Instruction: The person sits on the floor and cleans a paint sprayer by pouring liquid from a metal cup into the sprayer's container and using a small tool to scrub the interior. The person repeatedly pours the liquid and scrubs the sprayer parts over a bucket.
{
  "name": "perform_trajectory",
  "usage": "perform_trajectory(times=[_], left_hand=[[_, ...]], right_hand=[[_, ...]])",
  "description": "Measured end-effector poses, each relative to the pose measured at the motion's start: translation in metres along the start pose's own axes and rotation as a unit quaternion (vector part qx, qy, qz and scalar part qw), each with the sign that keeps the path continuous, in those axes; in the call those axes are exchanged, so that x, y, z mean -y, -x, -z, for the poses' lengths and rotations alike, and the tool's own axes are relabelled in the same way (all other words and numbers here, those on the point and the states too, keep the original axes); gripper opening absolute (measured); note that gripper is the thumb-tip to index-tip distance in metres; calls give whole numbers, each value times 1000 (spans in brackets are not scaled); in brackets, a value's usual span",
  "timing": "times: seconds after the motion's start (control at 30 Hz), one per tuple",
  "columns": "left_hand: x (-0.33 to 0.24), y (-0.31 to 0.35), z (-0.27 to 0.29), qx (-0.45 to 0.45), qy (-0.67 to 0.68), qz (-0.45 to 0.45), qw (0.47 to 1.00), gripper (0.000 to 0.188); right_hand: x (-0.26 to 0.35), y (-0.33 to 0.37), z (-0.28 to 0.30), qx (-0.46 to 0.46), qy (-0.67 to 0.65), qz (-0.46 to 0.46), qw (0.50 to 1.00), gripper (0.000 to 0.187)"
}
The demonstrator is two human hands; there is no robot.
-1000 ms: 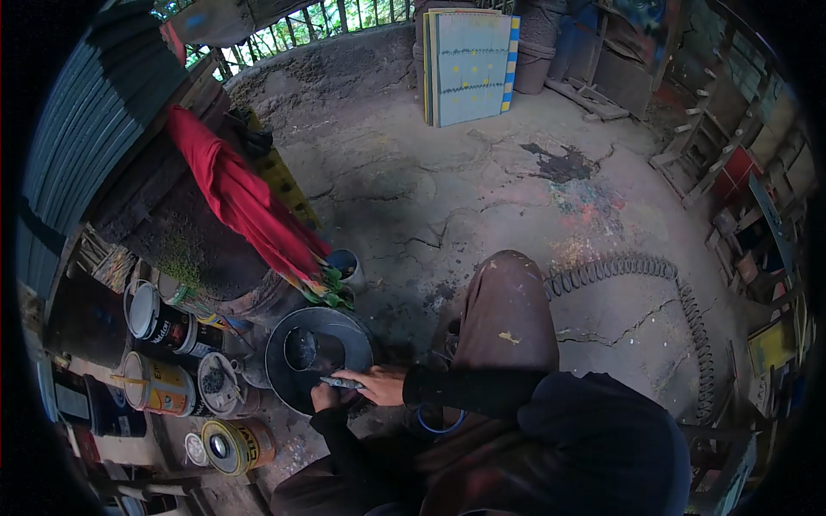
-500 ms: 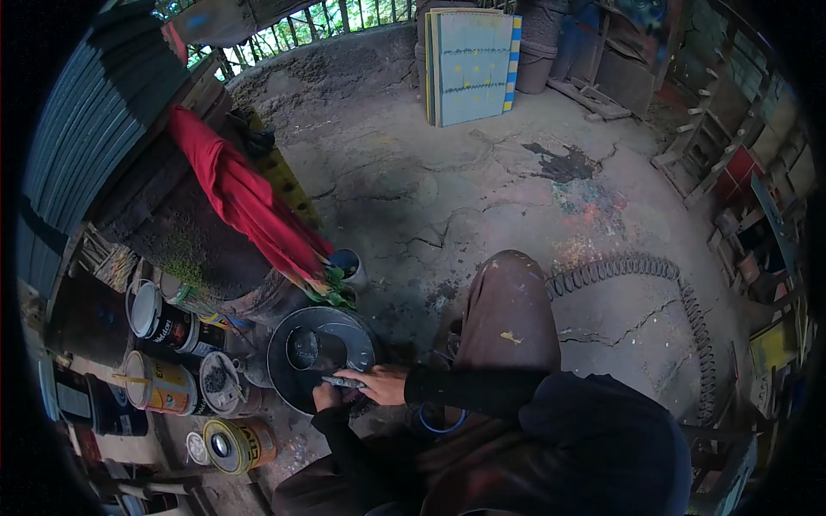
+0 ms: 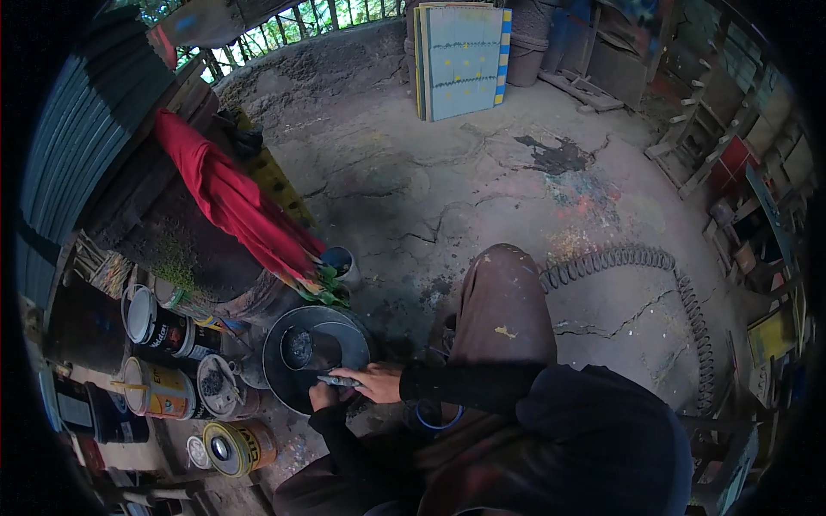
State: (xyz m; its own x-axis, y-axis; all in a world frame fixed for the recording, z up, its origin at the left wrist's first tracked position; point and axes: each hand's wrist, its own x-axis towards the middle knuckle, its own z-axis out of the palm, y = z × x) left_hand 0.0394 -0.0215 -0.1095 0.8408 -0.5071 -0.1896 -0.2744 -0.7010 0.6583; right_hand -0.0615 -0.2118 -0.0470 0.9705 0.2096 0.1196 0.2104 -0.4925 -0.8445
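A wide dark basin [image 3: 270, 359] stands on the floor before me, with a smaller dark round container [image 3: 321, 351] inside it. Over the basin's near right side, my right hand [image 3: 379, 382] is closed round a slim grey piece [image 3: 341, 380] that points left. My left hand [image 3: 323, 396] is right beside it, fingers curled in close to the same piece. What the left fingers grip is hidden, and the grey piece is too small to name.
Left of the basin are several paint cans and buckets, among them a yellow can [image 3: 239, 447] and a grey-filled tub [image 3: 217, 384]. A red cloth [image 3: 228, 193] hangs beyond. Painted boards [image 3: 460, 64] lean at the far wall; a coiled hose [image 3: 693, 301] lies right.
The whole view has shifted slightly, so things sit a little further left and up. Both hands stay together over the basin, and the grey piece stays in the right hand.
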Motion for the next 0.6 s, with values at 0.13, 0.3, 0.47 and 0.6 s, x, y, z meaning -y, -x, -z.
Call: perform_trajectory(times=[0.13, 0.3, 0.47, 0.6], left_hand=[[-4, -2, -8, -5, 262, 79, 962, 31], [-33, 4, 13, 41, -128, -4, 991, 38], [-4, -3, 7, 69, -146, -20, 987, 53], [4, -4, -1, 49, 19, 18, 998, 55]], right_hand=[[-9, -1, -7, 24, -18, -28, 999, 67], [-13, 0, -13, 3, -6, -15, 1000, 66], [-9, -1, -8, 28, -8, -32, 999, 65], [-13, 2, -11, -15, 21, 16, 1000, 63]])
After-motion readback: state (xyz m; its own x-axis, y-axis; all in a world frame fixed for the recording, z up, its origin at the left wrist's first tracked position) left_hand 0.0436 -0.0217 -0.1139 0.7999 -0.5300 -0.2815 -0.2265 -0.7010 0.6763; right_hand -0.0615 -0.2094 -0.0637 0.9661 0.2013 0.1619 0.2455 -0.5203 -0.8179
